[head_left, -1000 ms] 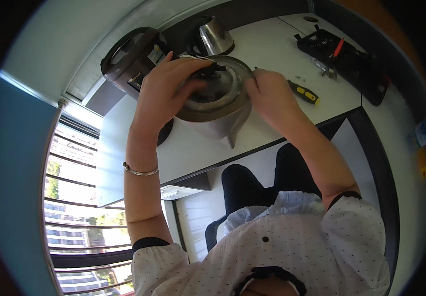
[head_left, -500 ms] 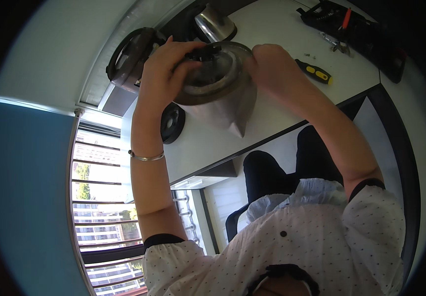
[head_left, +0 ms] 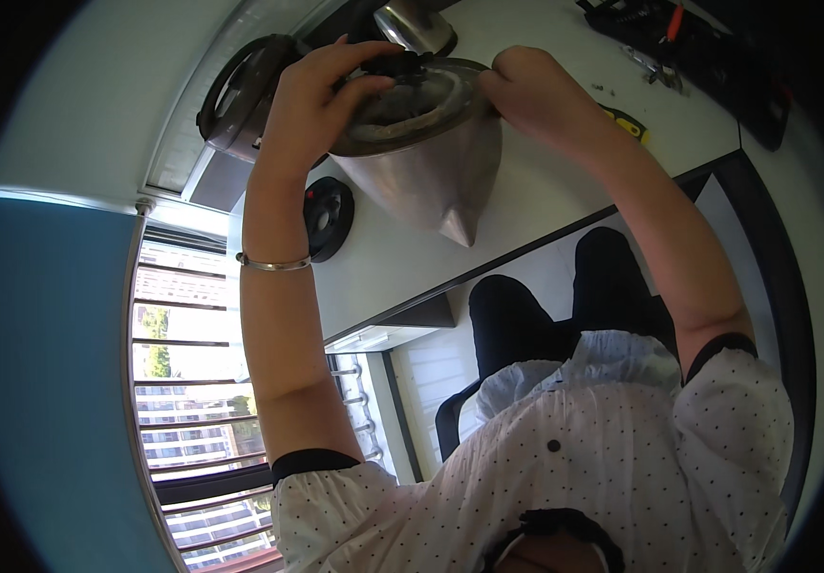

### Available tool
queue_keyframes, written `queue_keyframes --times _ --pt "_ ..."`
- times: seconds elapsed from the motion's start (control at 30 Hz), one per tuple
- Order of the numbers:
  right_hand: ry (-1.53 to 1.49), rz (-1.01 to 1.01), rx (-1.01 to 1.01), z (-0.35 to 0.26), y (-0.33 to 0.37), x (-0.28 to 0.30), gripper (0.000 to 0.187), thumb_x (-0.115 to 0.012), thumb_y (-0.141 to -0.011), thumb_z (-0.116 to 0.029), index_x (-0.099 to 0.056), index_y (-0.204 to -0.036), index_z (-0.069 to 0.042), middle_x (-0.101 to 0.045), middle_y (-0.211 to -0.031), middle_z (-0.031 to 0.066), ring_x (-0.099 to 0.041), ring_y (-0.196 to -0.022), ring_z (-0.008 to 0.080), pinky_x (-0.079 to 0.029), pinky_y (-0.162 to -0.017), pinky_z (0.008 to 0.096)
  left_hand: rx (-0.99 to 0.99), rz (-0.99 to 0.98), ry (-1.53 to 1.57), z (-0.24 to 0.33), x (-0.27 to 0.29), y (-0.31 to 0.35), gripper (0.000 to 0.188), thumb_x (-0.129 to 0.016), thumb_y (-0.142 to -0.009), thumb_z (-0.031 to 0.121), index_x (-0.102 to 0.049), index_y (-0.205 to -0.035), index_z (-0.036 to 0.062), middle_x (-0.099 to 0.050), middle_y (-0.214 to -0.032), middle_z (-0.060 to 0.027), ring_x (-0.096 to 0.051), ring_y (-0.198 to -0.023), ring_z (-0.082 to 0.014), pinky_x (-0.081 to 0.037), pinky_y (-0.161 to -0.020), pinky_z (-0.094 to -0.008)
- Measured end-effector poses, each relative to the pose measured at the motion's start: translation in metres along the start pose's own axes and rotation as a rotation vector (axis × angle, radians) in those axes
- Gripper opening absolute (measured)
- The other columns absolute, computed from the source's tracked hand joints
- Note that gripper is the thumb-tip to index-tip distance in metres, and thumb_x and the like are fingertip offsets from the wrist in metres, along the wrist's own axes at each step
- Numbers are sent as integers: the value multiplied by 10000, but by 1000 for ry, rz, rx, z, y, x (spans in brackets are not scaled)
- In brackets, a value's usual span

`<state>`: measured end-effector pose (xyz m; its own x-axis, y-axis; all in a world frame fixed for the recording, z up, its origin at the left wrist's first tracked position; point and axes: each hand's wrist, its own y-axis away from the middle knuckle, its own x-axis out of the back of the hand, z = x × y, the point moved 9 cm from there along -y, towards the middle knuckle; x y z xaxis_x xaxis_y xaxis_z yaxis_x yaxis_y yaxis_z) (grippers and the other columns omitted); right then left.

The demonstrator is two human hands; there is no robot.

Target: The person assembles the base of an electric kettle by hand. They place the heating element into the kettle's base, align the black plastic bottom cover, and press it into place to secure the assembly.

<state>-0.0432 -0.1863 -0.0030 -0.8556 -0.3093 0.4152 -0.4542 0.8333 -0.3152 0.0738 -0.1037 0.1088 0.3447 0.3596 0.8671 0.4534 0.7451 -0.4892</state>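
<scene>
The left hand (head_left: 311, 100) and right hand (head_left: 534, 91) held a silver kettle (head_left: 426, 177) between them; a black disc (head_left: 331, 219) lay below the left.

One head-worn fisheye looks down across the white worktop (head_left: 550, 180)

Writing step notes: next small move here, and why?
Probably a light tug on the black part with the left hand, to check whether it is loose. That hand's fingers are at it, on the upturned end of the kettle, and the right hand, curled at the rim, could steady things. I can't see what fastens it.
</scene>
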Motion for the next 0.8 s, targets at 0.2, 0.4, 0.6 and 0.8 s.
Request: queue_keyframes --times 0.2,0.4,0.6,0.8 --pt "66 -6 57 -15 1 3 325 -500 -870 -222 -593 -744 63 -569 -634 139 -556 -576 211 -448 -570 356 -5 18 3 -2 1 2 257 -622 -797 43 -684 -1046 31 -679 -827 -156 -635 -738 -248 -350 -1109 -390" --pt "64 -76 27 -15 1 -1 333 -493 -873 -216 -593 -739 71 -573 -621 124 -553 -552 194 -443 -541 340 43 10 13 -6 1 4 248 -620 -803 27 -687 -1042 32 -696 -791 -124 -638 -710 -215 -334 -1121 -396" --pt "52 16 56 -16 3 3 362 -484 -852 -231 -623 -739 83 -605 -656 233 -618 -625 339 -479 -635 435 -2 15 22 -4 2 4 253 -633 -800 32 -689 -1046 39 -699 -793 -114 -647 -722 -210 -325 -1124 -413" --pt "80 -70 30 -8 -2 -2 334 -477 -878 -213 -607 -764 73 -581 -625 120 -543 -542 182 -439 -534 334 12 53 56 -7 2 5 242 -643 -801 47 -691 -1037 39 -697 -881 -137 -650 -812 -249 -324 -1123 -409"
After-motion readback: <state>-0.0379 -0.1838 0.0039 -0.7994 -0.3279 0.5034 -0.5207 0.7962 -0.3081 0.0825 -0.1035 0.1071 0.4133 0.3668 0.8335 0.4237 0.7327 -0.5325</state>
